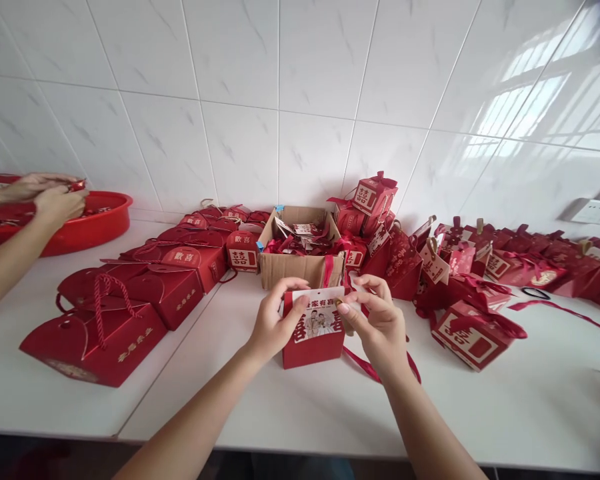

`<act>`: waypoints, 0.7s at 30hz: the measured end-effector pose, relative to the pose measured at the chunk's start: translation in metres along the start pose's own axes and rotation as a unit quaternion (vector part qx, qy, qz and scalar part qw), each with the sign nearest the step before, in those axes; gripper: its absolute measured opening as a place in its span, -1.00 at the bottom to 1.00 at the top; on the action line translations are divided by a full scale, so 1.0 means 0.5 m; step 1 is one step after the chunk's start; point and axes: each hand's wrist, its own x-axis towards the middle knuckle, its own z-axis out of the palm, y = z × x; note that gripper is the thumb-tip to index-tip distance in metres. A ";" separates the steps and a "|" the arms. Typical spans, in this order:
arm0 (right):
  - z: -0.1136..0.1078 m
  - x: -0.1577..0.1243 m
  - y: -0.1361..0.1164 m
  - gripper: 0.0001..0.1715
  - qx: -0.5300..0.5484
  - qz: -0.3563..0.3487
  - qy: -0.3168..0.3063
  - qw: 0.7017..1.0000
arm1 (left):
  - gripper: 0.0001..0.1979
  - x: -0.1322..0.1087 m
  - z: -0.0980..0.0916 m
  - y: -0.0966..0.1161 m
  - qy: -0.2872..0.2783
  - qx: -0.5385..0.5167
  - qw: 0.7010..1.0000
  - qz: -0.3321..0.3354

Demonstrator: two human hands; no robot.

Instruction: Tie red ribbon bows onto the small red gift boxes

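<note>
A small red box (314,353) with a white card (320,321) on its front stands upright on the white table. My left hand (279,317) grips the box's upper left side, thumb on the front of the card. At the card's upper right edge is my right hand (377,320), its thumb and index finger pinched on something small and gold-coloured, too small to name. A dark red ribbon (365,365) trails from behind the box and passes behind my right wrist.
An open cardboard box (300,270) of cards and ribbons lies behind. Handled red boxes (130,313) line the left, many ribboned boxes (475,333) the right. At the far left, another person's hands (55,197) work over a red basin (105,217).
</note>
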 end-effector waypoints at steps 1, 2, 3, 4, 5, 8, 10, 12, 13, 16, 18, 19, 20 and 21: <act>0.002 0.001 0.010 -0.92 -0.035 -0.025 0.005 0.999 | -0.79 -0.003 0.003 -0.002 -0.012 -0.013 1.000 -0.013; 0.005 0.002 0.019 -0.92 -0.056 -0.039 0.001 0.998 | -0.79 -0.006 0.005 -0.003 -0.019 -0.018 0.999 -0.022; 0.009 0.002 0.027 -0.93 -0.067 -0.048 -0.008 0.997 | -0.79 -0.008 0.007 -0.005 -0.020 -0.021 0.999 -0.025; 0.012 0.002 0.035 -0.95 -0.076 -0.059 -0.017 0.995 | -0.80 -0.010 0.008 -0.006 -0.018 -0.023 0.999 -0.025; 0.016 0.001 0.041 -0.96 -0.085 -0.076 -0.019 0.993 | -0.81 -0.011 0.010 -0.008 -0.015 -0.025 0.999 -0.021; 0.025 0.000 0.051 -0.96 -0.126 -0.130 0.007 0.983 | -0.84 -0.013 0.013 -0.012 -0.014 -0.030 0.999 0.001; 0.028 0.000 0.051 -0.95 -0.140 -0.139 0.020 0.980 | -0.85 -0.013 0.015 -0.012 -0.011 -0.030 0.999 0.009; 0.029 0.000 0.049 -0.95 -0.145 -0.134 0.019 0.980 | -0.86 -0.015 0.016 -0.011 -0.012 -0.030 0.999 0.010; 0.030 0.000 0.048 -0.95 -0.146 -0.134 0.016 0.980 | -0.86 -0.015 0.017 -0.010 -0.012 -0.030 0.999 0.009; 0.032 -0.001 0.047 -0.95 -0.149 -0.135 0.011 0.980 | -0.86 -0.016 0.016 -0.008 -0.010 -0.028 1.000 0.008; 0.034 -0.002 0.047 -0.95 -0.147 -0.125 0.010 0.981 | -0.86 -0.017 0.016 -0.007 -0.006 -0.026 1.000 0.007; 0.034 -0.002 0.047 -0.96 -0.143 -0.115 0.010 0.983 | -0.85 -0.017 0.016 -0.007 -0.005 -0.026 1.000 0.008; 0.035 -0.003 0.047 -0.96 -0.138 -0.102 0.009 0.985 | -0.85 -0.017 0.016 -0.007 -0.004 -0.025 1.000 0.008; 0.036 -0.005 0.046 -0.95 -0.131 -0.087 0.009 0.987 | -0.85 -0.017 0.016 -0.007 -0.004 -0.024 1.000 0.009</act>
